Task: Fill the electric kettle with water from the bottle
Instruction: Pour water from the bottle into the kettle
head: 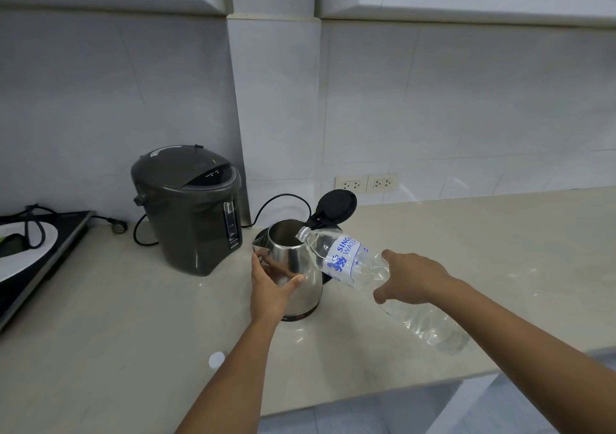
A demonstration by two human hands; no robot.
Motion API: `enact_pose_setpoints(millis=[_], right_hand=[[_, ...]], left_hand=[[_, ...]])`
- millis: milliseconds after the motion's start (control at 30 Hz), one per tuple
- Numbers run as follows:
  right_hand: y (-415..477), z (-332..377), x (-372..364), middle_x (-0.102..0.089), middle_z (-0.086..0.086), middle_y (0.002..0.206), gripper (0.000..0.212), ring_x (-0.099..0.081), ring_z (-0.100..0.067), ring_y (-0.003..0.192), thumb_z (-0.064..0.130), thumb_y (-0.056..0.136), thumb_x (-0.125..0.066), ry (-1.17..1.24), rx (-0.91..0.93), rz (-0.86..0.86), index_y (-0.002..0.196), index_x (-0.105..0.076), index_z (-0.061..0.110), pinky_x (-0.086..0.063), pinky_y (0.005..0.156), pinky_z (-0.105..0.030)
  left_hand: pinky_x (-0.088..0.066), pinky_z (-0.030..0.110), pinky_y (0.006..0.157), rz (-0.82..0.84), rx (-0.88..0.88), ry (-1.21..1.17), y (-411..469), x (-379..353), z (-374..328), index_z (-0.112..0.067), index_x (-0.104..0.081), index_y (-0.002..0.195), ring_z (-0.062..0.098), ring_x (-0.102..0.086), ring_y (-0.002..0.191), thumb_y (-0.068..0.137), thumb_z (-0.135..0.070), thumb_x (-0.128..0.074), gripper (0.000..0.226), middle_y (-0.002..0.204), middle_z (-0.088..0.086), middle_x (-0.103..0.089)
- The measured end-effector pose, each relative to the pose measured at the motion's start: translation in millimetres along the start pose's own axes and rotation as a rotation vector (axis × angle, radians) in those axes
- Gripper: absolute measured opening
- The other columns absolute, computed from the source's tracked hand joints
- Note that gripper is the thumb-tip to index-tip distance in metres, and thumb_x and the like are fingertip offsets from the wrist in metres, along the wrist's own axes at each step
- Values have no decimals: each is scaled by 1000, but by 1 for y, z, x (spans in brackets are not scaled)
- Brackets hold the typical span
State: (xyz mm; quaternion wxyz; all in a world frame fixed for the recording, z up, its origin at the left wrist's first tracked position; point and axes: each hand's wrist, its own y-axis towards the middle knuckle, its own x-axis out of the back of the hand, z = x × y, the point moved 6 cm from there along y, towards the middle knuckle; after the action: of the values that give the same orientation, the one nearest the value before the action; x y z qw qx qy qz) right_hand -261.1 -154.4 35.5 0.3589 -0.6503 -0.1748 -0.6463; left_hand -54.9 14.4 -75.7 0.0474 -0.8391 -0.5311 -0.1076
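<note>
Kettle (293,263): polished steel, rounded and widening toward a dark base ring, standing upright on the counter (116,327); a small pointed spout faces left.
Lid (335,206): black, round, flipped up and back on its hinge, so the mouth is wide open and the shiny inner wall shows.
Bottle (353,267): clear, thin ribbed plastic with a white label in blue print; it's tipped neck-down to the left, uncapped neck right at the kettle's rim, base up and out to the right.
Water: the blur makes it hard to say whether a stream is leaving the neck.
Left hand (271,292): pressed on the kettle's near side, thumb spread right across the steel, fingers wrapped round the left flank, gripping the body.
Right hand (408,278): clamped around the bottle's middle, thumb underneath, fingers over the top.
Cap (216,359): a small white disc lying alone on the counter, well in front of the kettle.
Counter: pale, smooth, glossy stone look, with soft reflections.
Water boiler (190,210): dark grey, squat, matte plastic with a domed lid, just left of the kettle.
Cord (283,200): black, looping behind the kettle.
Sockets (366,183): two white plates on the tiled wall behind.
</note>
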Motion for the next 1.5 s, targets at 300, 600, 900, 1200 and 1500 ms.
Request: enact_pose_setpoints(millis=[300, 600, 900, 1200, 1500], right_hand=[[1, 1, 2, -58, 5, 92, 77, -58, -22, 87, 54, 67, -73, -13, 5, 4, 133, -43, 25, -40, 58, -28], [0, 1, 2, -51, 11, 80, 74, -57, -21, 85, 54, 67, -73, -20, 10, 7, 129, -44, 25, -40, 58, -29], [1, 2, 6, -53, 10, 83, 71, -57, -21, 85, 54, 66, -72, -45, 17, -2, 125, -46, 25, -40, 59, -29], [2, 2, 6, -56, 8, 90, 74, -58, -20, 88, 55, 67, -72, -55, 16, 8, 129, -45, 25, -43, 63, -29], [2, 2, 1, -55, 9, 84, 74, -58, -20, 86, 56, 66, -71, -35, 12, 0, 129, -44, 25, -40, 58, -29]], left_hand=[[-49, 41, 100, 2, 6, -8, 0, 0, 2, -34, -33, 135, 21, -58, 117, 61, -27, -93, 95, 127, -1, -57], [-47, 47, 105, 1, 16, -5, 0, 0, 4, -28, -29, 145, 24, -56, 123, 63, -26, -93, 105, 135, 2, -54], [-46, 47, 105, 4, 25, 5, 1, 0, 6, -28, -26, 148, 24, -55, 125, 62, -29, -93, 109, 139, 3, -52], [-48, 43, 102, 7, 16, 15, 2, 0, 7, -29, -27, 147, 23, -57, 121, 62, -30, -93, 108, 135, 1, -54], [-47, 38, 102, 60, 30, 53, 4, 2, 8, -29, -26, 145, 21, -56, 120, 65, -28, -92, 104, 132, 0, -54]])
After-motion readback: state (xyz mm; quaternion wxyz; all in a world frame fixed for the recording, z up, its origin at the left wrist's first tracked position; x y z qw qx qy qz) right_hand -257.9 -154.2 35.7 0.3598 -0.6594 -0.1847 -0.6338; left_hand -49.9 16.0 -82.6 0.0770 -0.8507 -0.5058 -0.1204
